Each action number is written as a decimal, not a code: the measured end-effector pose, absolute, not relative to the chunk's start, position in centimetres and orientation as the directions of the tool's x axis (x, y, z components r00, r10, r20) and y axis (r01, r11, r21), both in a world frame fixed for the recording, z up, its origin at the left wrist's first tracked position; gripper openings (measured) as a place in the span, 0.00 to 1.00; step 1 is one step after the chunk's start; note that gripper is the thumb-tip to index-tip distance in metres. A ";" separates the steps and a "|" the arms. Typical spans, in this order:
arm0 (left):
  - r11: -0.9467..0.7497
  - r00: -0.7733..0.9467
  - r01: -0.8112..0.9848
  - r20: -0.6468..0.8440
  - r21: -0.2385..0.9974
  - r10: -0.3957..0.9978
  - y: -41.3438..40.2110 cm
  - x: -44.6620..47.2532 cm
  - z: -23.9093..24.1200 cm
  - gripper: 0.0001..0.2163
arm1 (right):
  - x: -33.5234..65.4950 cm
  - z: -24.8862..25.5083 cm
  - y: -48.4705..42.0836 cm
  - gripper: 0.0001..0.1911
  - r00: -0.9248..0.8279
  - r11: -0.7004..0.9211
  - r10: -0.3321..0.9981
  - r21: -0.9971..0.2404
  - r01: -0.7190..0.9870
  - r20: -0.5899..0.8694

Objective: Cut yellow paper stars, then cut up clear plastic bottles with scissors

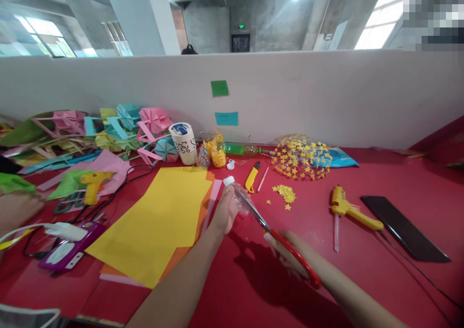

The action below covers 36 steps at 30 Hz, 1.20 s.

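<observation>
My left hand [225, 211] is closed round a clear plastic bottle piece [239, 200] with a white cap [228, 180] at its top. In my right hand [288, 250] are red-handled scissors [290, 248], their blades pointing up and left against the plastic. Whether the blades are cutting into it cannot be made out. Just beyond lie a yellow utility knife [252, 177] and a thin pink-striped stick [263, 179]. A small pile of yellow stars [284, 193] rests to the right of the plastic piece.
Left of my arm are yellow paper sheets [159, 216] and a purple power strip [72, 250]. Glue guns lie at left [94, 185] and right [353, 209], near a dark phone-like slab [404, 227]. A cup [183, 144] and star-covered balloon [300, 157] line the partition. Another person's hand [18, 207] is far left.
</observation>
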<state>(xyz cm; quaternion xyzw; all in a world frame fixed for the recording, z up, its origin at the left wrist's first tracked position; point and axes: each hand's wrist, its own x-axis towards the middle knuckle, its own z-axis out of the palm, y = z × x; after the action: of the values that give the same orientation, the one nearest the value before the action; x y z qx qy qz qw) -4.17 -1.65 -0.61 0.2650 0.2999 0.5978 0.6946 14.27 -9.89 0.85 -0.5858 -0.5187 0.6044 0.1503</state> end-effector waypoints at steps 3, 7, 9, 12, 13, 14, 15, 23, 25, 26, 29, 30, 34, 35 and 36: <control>0.141 0.101 -0.674 -0.098 0.725 0.990 -1.6 -4.3 -0.6 0.14 | 14.2 0.7 -9.8 0.33 -0.251 -0.400 0.805 -0.804 0.441 -0.538; 0.131 0.089 -0.680 -0.096 0.722 0.991 -1.5 -4.3 -0.7 0.13 | 14.4 0.7 -9.7 0.32 -0.272 -0.392 0.800 -0.809 0.438 -0.535; 0.123 0.095 -0.667 -0.080 0.734 0.992 -1.5 -4.2 -0.8 0.13 | 14.6 0.8 -9.7 0.33 -0.301 -0.389 0.795 -0.823 0.413 -0.527; 0.128 0.149 -0.639 -0.042 0.758 0.988 -1.7 -4.0 -1.2 0.13 | 14.7 0.8 -9.7 0.33 -0.333 -0.380 0.794 -0.843 0.381 -0.508; 0.133 0.164 -0.634 -0.036 0.762 0.986 -1.8 -3.9 -1.4 0.13 | 14.7 0.8 -9.7 0.33 -0.328 -0.381 0.796 -0.843 0.380 -0.508; 0.137 0.175 -0.631 -0.032 0.763 0.984 -1.8 -3.8 -1.5 0.13 | 14.7 0.7 -9.7 0.33 -0.320 -0.384 0.797 -0.839 0.385 -0.512; 0.136 0.177 -0.631 -0.029 0.764 0.984 -1.8 -3.8 -1.6 0.13 | 14.7 0.6 -9.8 0.33 -0.314 -0.384 0.798 -0.836 0.392 -0.514; 0.145 0.185 -0.635 -0.032 0.759 0.982 -1.7 -3.7 -1.9 0.12 | 14.1 0.9 -9.8 0.30 -0.263 -0.409 0.803 -0.814 0.412 -0.536; 0.146 0.174 -0.643 -0.042 0.752 0.984 -1.7 -3.7 -1.8 0.12 | 14.1 1.3 -9.7 0.29 -0.244 -0.406 0.808 -0.808 0.427 -0.536; 0.145 0.171 -0.646 -0.042 0.749 0.984 -1.7 -3.7 -1.8 0.12 | 14.1 1.4 -9.7 0.29 -0.240 -0.401 0.812 -0.807 0.433 -0.532; 0.141 0.181 -0.646 -0.029 0.750 0.983 -1.7 -3.9 -1.8 0.11 | 14.1 1.5 -9.6 0.30 -0.234 -0.387 0.821 -0.809 0.442 -0.521; 0.140 0.185 -0.644 -0.024 0.752 0.983 -1.7 -3.9 -1.9 0.11 | 14.1 1.5 -9.6 0.30 -0.234 -0.387 0.820 -0.806 0.447 -0.523; 0.134 0.176 -0.644 -0.024 0.753 0.984 -1.7 -3.9 -2.0 0.12 | 14.2 1.1 -9.6 0.31 -0.262 -0.391 0.811 -0.818 0.423 -0.523; 0.131 0.174 -0.645 -0.022 0.753 0.984 -1.7 -3.9 -1.9 0.12 | 14.3 1.0 -9.6 0.31 -0.276 -0.393 0.808 -0.825 0.407 -0.521; 0.131 0.173 -0.645 -0.022 0.753 0.985 -1.7 -3.9 -1.9 0.12 | 14.3 0.9 -9.6 0.31 -0.291 -0.396 0.802 -0.830 0.393 -0.521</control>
<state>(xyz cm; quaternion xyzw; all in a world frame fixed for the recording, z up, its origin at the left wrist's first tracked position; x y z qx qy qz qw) -3.89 -1.71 -1.89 0.3100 0.2735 0.5819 0.7003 14.27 -9.60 0.94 -0.5711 -0.5231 0.6099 0.1678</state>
